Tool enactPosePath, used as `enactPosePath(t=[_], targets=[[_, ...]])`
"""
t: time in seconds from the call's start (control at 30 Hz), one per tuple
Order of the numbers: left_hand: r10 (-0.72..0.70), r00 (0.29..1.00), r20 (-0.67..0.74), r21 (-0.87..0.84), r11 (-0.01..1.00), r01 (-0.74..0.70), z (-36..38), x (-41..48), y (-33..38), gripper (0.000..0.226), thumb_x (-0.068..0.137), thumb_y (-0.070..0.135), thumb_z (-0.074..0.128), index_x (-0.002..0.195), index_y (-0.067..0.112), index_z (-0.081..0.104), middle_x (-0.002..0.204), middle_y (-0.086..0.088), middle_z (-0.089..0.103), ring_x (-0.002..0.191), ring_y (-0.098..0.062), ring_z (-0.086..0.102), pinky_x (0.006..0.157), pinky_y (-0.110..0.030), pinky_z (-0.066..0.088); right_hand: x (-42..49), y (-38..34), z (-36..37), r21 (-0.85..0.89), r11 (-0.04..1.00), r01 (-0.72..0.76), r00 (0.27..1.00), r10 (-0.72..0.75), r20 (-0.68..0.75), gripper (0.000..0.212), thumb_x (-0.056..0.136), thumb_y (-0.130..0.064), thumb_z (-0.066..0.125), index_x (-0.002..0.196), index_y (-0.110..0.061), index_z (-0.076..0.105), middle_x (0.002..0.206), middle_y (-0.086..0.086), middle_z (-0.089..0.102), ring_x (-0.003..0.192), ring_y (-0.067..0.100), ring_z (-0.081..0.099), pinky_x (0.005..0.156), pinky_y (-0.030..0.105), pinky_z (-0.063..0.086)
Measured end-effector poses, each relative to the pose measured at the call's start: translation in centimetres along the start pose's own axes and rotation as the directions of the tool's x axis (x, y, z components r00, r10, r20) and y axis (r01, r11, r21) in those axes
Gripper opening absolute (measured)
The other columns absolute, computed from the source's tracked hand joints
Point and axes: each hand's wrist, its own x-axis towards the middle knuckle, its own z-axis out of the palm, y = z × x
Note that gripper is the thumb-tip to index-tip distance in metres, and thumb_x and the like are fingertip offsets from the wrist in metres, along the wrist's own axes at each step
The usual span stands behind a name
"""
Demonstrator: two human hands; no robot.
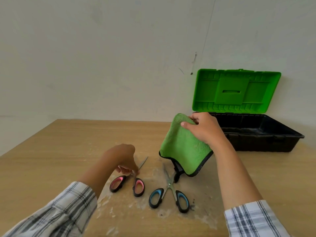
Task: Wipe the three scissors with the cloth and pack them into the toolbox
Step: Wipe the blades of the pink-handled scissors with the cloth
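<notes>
Gripping green cloth (183,147): right hand (203,128); left hand (122,157) pinching pink scissors (127,183).

wood table (51,159), white wall (102,57)

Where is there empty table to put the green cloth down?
The far left of the table, beyond the left hand, is bare up to the wall. There is also bare wood at the right edge, in front of the toolbox. The near middle is crowded: pink scissors, blue scissors and the hanging cloth.
</notes>
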Motion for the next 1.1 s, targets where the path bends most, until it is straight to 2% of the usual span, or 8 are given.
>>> enactPosePath(t=[0.13, 0.2, 0.33, 0.5, 0.57, 0.8, 0.97, 1.1], targets=[[0.038, 0.994, -0.106, -0.024, 0.999, -0.041, 0.3, 0.8, -0.8, 0.029, 0.077, 0.037, 0.077, 0.08, 0.017, 0.056, 0.081, 0.0, 0.067, 0.078, -0.017, 0.065, 0.068, -0.029, 0.056, 0.3, 0.4, 0.5, 0.057, 0.998, -0.011, 0.999, 0.013, -0.034, 0.04, 0.092, -0.037, 0.072, 0.124, -0.013, 0.069, 0.123, 0.011, 0.068, 0.117, 0.027, 0.062, 0.09, 0.031, 0.042], [0.076, 0.986, -0.151, -0.182, 0.978, -0.103, -0.1, 1.1, -1.2, 0.022, 0.08, 0.032, 0.076, 0.075, 0.014, 0.065, 0.078, -0.004, 0.073, 0.067, -0.015, 0.063, 0.061, -0.027, 0.052, 0.5, 0.5, 0.6, 0.101, 0.995, -0.018, 0.998, 0.024, -0.06, 0.044, 0.091, -0.039, 0.072, 0.127, -0.013, 0.068, 0.124, 0.007, 0.068, 0.116, 0.025, 0.062, 0.093, 0.032, 0.045], [0.129, 0.934, -0.333, -0.615, 0.721, -0.319, -1.8, 0.3, -0.2, 0.016, 0.084, 0.017, 0.075, 0.087, 0.004, 0.066, 0.081, -0.009, 0.074, 0.053, -0.011, 0.065, 0.053, -0.022, 0.053, 1.5, 0.7, 0.1, 0.157, 0.988, -0.008, 0.98, 0.039, -0.197, 0.025, 0.09, -0.041, 0.07, 0.095, -0.016, 0.072, 0.092, 0.0, 0.073, 0.09, 0.022, 0.07, 0.082, 0.039, 0.057], [0.164, 0.856, -0.491, -0.738, 0.443, -0.509, -4.5, -1.5, 4.1, 0.019, 0.083, 0.012, 0.075, 0.096, -0.001, 0.068, 0.077, -0.014, 0.067, 0.056, -0.013, 0.063, 0.055, -0.021, 0.055, 2.1, 0.7, -0.6, 0.187, 0.982, -0.013, 0.946, 0.073, -0.316, 0.026, 0.089, -0.041, 0.07, 0.087, -0.015, 0.066, 0.084, 0.0, 0.069, 0.082, 0.022, 0.067, 0.075, 0.039, 0.055], [0.183, 0.839, -0.513, -0.748, 0.385, -0.541, -5.2, -1.9, 5.5, 0.023, 0.082, 0.011, 0.076, 0.098, -0.003, 0.068, 0.076, -0.016, 0.067, 0.051, -0.012, 0.061, 0.053, -0.019, 0.052, 2.1, 0.8, -0.8, 0.237, 0.971, -0.019, 0.946, 0.094, -0.311, 0.026, 0.089, -0.04, 0.07, 0.087, -0.015, 0.066, 0.086, 0.0, 0.069, 0.082, 0.021, 0.067, 0.071, 0.035, 0.052], [0.244, 0.782, -0.574, -0.698, 0.353, -0.623, -5.3, -2.2, 8.8, 0.009, 0.082, 0.012, 0.077, 0.086, 0.006, 0.071, 0.058, -0.002, 0.064, 0.048, -0.012, 0.056, 0.051, -0.022, 0.05, 2.2, 0.0, -1.3, 0.701, 0.713, -0.016, 0.977, 0.16, -0.141, 0.021, 0.091, -0.029, 0.072, 0.081, -0.016, 0.061, 0.084, 0.002, 0.071, 0.075, 0.015, 0.068, 0.063, 0.027, 0.051], [0.22, 0.755, -0.617, -0.655, 0.387, -0.648, -5.3, -2.0, 8.8, 0.005, 0.083, 0.014, 0.076, 0.083, 0.014, 0.071, 0.065, -0.001, 0.062, 0.047, -0.007, 0.057, 0.053, -0.019, 0.05, 1.9, -0.4, -2.2, 0.834, 0.551, -0.008, 1.0, 0.027, -0.008, 0.013, 0.09, -0.023, 0.072, 0.089, -0.016, 0.062, 0.082, -0.003, 0.072, 0.074, 0.012, 0.068, 0.057, 0.024, 0.054], [0.209, 0.739, -0.641, -0.632, 0.403, -0.662, -5.4, -1.5, 8.3, 0.005, 0.083, 0.015, 0.076, 0.083, 0.011, 0.072, 0.059, 0.004, 0.061, 0.05, -0.012, 0.057, 0.057, -0.027, 0.054, 1.9, -0.1, -2.4, 0.883, 0.46, -0.094, 0.992, -0.034, 0.123, 0.051, 0.079, -0.05, 0.066, 0.11, -0.01, 0.072, 0.096, 0.004, 0.075, 0.082, 0.016, 0.071, 0.07, 0.03, 0.058]])
